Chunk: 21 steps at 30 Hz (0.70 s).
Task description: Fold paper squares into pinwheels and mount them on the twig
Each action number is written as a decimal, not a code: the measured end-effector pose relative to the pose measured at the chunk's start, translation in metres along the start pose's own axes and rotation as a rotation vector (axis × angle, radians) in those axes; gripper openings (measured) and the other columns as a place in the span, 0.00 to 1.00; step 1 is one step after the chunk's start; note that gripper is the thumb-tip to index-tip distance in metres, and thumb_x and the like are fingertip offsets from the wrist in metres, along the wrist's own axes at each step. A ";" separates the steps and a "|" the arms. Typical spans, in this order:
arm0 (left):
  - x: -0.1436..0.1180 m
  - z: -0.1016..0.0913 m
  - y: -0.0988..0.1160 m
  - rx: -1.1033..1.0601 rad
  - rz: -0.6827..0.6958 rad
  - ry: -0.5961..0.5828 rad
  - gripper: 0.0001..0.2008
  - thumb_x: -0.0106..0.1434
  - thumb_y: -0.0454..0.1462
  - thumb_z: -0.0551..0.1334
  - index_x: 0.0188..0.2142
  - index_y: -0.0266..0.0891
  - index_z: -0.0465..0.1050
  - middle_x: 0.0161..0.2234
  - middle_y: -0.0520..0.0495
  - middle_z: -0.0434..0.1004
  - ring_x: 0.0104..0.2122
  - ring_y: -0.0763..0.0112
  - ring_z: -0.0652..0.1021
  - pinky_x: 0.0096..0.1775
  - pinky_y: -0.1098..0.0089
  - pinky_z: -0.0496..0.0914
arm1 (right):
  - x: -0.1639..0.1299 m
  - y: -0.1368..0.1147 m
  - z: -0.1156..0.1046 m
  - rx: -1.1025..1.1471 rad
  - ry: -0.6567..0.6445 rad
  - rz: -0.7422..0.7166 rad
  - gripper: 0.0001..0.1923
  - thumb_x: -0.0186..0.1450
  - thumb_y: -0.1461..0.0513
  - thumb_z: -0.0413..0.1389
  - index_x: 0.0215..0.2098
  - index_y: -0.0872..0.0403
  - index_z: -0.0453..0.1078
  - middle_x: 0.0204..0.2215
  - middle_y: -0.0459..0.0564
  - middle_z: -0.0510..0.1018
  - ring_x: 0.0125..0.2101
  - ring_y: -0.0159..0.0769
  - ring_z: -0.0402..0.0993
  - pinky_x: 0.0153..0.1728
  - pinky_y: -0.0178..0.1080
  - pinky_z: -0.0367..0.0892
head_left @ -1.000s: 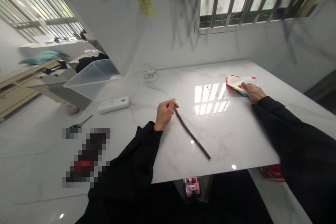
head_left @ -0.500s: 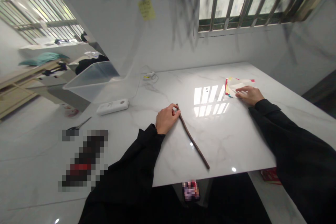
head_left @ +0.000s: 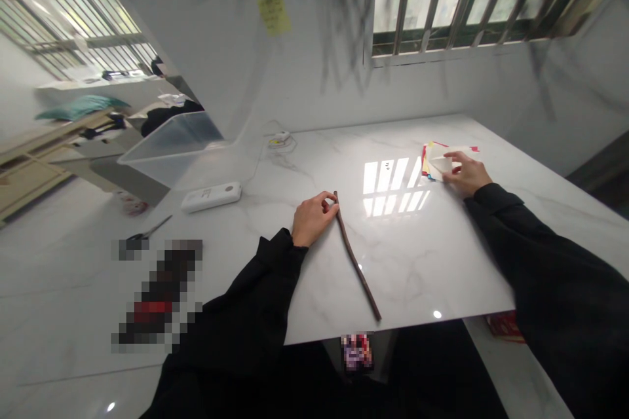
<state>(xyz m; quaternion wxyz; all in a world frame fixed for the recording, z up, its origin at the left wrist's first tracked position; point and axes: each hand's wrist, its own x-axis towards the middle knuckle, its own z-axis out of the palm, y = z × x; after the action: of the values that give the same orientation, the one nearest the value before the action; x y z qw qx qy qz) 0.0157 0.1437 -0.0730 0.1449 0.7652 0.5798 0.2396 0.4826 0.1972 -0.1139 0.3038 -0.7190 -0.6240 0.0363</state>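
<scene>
A thin, dark brown stick (head_left: 354, 262) lies slantwise on the white marbled table (head_left: 314, 314), its lower end close to the front edge. My left hand (head_left: 314, 217) pinches the stick's far end between thumb and fingers. Farther right, a small pile of coloured papers (head_left: 425, 163) in red, yellow and blue lies under a pale folded paper (head_left: 439, 160). My right hand (head_left: 466, 173) rests at that pale paper, thumb and forefinger apart at its near side. The palm covers part of the pile.
To the left are a white power strip (head_left: 211, 197), scissors (head_left: 147, 232) and a blurred-out dark object (head_left: 162, 294). A clear plastic bin (head_left: 171, 150) stands behind them. A small white device with a cable (head_left: 281, 138) lies by the wall, below a yellow sticky note (head_left: 274, 14).
The stick's lower end has swung left, while its far end stays in my left hand. My right hand's thumb and forefinger have spread apart over the pale paper.
</scene>
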 end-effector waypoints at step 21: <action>0.002 -0.002 0.004 -0.174 -0.006 0.083 0.11 0.64 0.40 0.63 0.45 0.45 0.80 0.31 0.51 0.80 0.29 0.67 0.76 0.39 0.66 0.67 | -0.003 -0.026 -0.026 -0.016 0.355 -0.009 0.11 0.69 0.57 0.55 0.41 0.53 0.77 0.43 0.65 0.82 0.46 0.49 0.76 0.53 0.48 0.64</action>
<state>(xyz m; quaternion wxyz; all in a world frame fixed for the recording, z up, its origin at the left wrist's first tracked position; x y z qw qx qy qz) 0.0180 0.1446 -0.0691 0.1872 0.7373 0.5647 0.3201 0.4708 0.1855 -0.0810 0.4039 -0.7137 -0.5640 -0.0975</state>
